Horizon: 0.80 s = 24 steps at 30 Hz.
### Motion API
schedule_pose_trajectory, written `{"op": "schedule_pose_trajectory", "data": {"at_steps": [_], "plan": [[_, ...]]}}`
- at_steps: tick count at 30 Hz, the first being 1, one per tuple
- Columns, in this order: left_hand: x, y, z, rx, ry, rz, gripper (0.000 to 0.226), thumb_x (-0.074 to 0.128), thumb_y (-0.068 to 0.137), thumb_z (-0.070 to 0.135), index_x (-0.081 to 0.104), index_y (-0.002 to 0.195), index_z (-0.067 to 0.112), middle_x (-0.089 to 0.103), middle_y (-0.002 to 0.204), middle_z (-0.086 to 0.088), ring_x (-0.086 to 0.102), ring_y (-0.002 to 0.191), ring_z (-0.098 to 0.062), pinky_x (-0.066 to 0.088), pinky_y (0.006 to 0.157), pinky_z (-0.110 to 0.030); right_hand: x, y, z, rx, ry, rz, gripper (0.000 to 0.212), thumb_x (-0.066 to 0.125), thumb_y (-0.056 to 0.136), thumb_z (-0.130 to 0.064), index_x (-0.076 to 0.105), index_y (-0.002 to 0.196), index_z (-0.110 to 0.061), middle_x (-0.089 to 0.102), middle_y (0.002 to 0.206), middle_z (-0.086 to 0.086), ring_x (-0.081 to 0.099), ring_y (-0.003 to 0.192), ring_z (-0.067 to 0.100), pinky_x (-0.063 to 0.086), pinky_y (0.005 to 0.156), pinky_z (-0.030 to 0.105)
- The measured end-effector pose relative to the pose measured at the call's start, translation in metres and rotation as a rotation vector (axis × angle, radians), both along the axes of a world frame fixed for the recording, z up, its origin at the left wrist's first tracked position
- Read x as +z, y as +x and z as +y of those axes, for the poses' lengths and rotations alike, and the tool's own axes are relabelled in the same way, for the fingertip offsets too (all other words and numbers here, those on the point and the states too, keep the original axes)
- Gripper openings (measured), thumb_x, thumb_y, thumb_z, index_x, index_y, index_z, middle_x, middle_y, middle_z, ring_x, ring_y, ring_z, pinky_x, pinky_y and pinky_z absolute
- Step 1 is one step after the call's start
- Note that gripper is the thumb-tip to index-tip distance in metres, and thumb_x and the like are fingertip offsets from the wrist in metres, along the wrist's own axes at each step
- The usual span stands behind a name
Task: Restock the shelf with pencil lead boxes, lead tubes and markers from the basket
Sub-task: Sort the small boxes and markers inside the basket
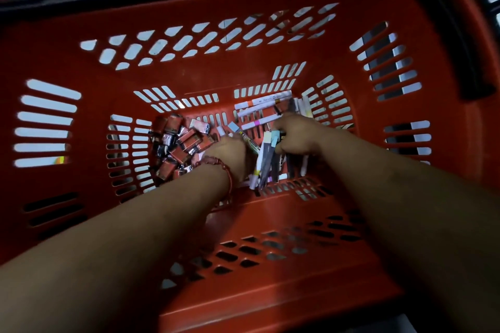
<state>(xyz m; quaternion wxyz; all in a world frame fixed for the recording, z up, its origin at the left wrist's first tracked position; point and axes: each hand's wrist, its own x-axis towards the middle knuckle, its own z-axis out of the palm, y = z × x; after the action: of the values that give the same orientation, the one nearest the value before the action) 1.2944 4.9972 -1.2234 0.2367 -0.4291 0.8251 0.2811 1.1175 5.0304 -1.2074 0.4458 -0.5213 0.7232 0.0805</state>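
- Forearms, bare, reaching into red basket (270,300).
- Left hand (230,154), red bracelet (226,170) at wrist: fingers curled against slim lead tube (244,139); whether it has hold cannot be told.
- Right hand (295,135): curled round bunched markers (270,162), basket floor, right.
- Pencil lead boxes (178,146): heaped on basket floor, left.

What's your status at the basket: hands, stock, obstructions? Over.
Left hand curled beside markers, grip unclear. Right hand grips several of them. Lead boxes piled left in the basket. Nothing blocking.
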Motion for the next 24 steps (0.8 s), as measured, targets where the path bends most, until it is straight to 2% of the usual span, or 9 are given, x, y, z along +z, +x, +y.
{"op": "schedule_pose_trajectory", "data": {"at_steps": [3, 6, 9, 13, 15, 17, 19, 21, 24], "plan": [[-0.006, 0.007, 0.000, 0.051, 0.050, -0.067, 0.053, 0.059, 0.096, 0.019, 0.034, 0.139, -0.001, 0.059, 0.122, -0.020, 0.061, 0.107, -0.035, 0.039, 0.069, -0.033, 0.002, 0.001, -0.001, -0.045, 0.004, -0.050, 0.021, 0.079, 0.081, -0.012, 0.066, 0.096, -0.017, 0.067, 0.107, 0.006, 0.065, 0.090, 0.020, 0.050, 0.069, 0.025], [-0.009, 0.009, 0.004, 0.162, 0.072, 0.032, 0.047, 0.058, 0.094, 0.012, 0.038, 0.135, 0.000, 0.051, 0.129, -0.023, 0.059, 0.110, -0.037, 0.037, 0.072, -0.031, 0.001, -0.001, -0.001, -0.107, 0.017, -0.071, 0.023, 0.083, 0.075, -0.006, 0.067, 0.090, -0.014, 0.068, 0.102, 0.005, 0.064, 0.085, 0.018, 0.045, 0.059, 0.022], [-0.006, 0.007, 0.008, 0.247, 0.046, 0.117, 0.043, 0.053, 0.098, 0.015, 0.039, 0.136, -0.003, 0.044, 0.136, -0.027, 0.056, 0.113, -0.039, 0.039, 0.079, -0.032, -0.001, -0.006, 0.001, -0.144, 0.012, -0.073, 0.033, 0.085, 0.072, -0.003, 0.068, 0.098, -0.012, 0.069, 0.104, 0.006, 0.067, 0.093, 0.022, 0.051, 0.068, 0.025], [-0.009, 0.007, 0.008, 0.297, 0.007, 0.223, 0.047, 0.055, 0.094, 0.006, 0.040, 0.138, -0.003, 0.042, 0.138, -0.026, 0.050, 0.119, -0.039, 0.044, 0.088, -0.037, -0.006, -0.010, 0.002, -0.147, -0.036, -0.067, 0.045, 0.073, 0.080, 0.001, 0.065, 0.117, -0.023, 0.065, 0.114, 0.003, 0.064, 0.100, 0.023, 0.052, 0.073, 0.027], [-0.014, 0.009, 0.008, 0.307, -0.002, 0.291, 0.047, 0.053, 0.093, 0.001, 0.042, 0.138, -0.001, 0.045, 0.137, -0.023, 0.048, 0.122, -0.039, 0.041, 0.088, -0.033, -0.007, -0.010, 0.001, -0.115, -0.056, -0.041, 0.044, 0.067, 0.087, -0.006, 0.064, 0.126, -0.024, 0.065, 0.118, 0.002, 0.063, 0.103, 0.022, 0.054, 0.083, 0.030], [-0.018, 0.011, 0.008, 0.369, 0.010, 0.361, 0.048, 0.056, 0.091, 0.000, 0.043, 0.138, 0.004, 0.048, 0.135, -0.021, 0.051, 0.120, -0.038, 0.037, 0.085, -0.030, -0.007, -0.008, 0.001, -0.032, -0.031, 0.026, 0.037, 0.064, 0.089, -0.009, 0.065, 0.124, -0.021, 0.066, 0.116, 0.003, 0.063, 0.101, 0.024, 0.055, 0.087, 0.034], [-0.021, 0.014, 0.007, 0.411, 0.019, 0.397, 0.060, 0.064, 0.089, 0.004, 0.041, 0.144, 0.011, 0.048, 0.137, -0.018, 0.051, 0.121, -0.034, 0.040, 0.093, -0.032, -0.006, -0.003, 0.001, 0.086, 0.002, 0.113, 0.033, 0.065, 0.088, -0.010, 0.065, 0.120, -0.015, 0.064, 0.112, 0.007, 0.063, 0.096, 0.025, 0.056, 0.087, 0.038], [-0.024, 0.015, 0.007, 0.459, 0.029, 0.447, 0.070, 0.071, 0.086, 0.010, 0.038, 0.148, 0.012, 0.049, 0.137, -0.017, 0.052, 0.121, -0.033, 0.043, 0.102, -0.037, -0.007, 0.002, 0.002, 0.169, -0.007, 0.196, 0.034, 0.066, 0.087, -0.010, 0.061, 0.121, -0.010, 0.061, 0.108, 0.009, 0.062, 0.092, 0.026, 0.056, 0.084, 0.036], [-0.028, 0.012, 0.008, 0.556, 0.040, 0.490, 0.074, 0.077, 0.084, 0.022, 0.040, 0.147, 0.009, 0.054, 0.137, -0.016, 0.055, 0.123, -0.033, 0.046, 0.105, -0.046, -0.006, 0.003, 0.004, 0.213, -0.017, 0.251, 0.034, 0.067, 0.088, -0.010, 0.055, 0.120, -0.012, 0.060, 0.102, 0.006, 0.062, 0.089, 0.024, 0.050, 0.075, 0.032]]}}
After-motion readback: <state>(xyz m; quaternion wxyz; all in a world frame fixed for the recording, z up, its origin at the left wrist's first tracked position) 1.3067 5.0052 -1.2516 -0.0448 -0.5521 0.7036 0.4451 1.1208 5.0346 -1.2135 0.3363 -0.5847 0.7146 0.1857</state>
